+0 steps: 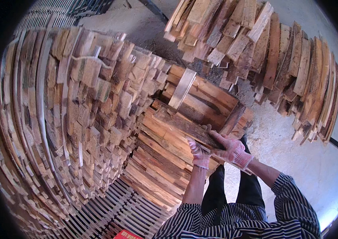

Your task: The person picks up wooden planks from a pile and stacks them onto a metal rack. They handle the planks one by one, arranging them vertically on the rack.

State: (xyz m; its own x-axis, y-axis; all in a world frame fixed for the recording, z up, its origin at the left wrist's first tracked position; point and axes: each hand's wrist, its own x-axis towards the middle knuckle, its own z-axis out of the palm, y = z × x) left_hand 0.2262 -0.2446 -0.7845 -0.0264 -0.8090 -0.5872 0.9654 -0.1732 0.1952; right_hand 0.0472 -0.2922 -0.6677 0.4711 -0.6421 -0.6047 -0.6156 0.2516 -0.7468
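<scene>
My right hand [234, 150], in a pinkish-white work glove, grips a rough dark-brown wooden board [185, 125] near its close end. My left hand [199, 154], gloved the same way, closes on the board's near edge just left of it. The board slants from the far left down toward my body. It lies over a layer of reddish-brown planks [157, 153] laid side by side. Beyond the board, a short pale plank [182, 88] lies crosswise over more planks [206, 101]. The undersides of my fingers are partly hidden by the board.
A tall, dense stack of boards [93, 91] rises on the left. Another pile of loose planks [272, 51] stands at the far right. Dark slatted racks [117, 207] lie at the lower left, beside a red object [127, 235]. Pale concrete floor [292, 155] shows at right.
</scene>
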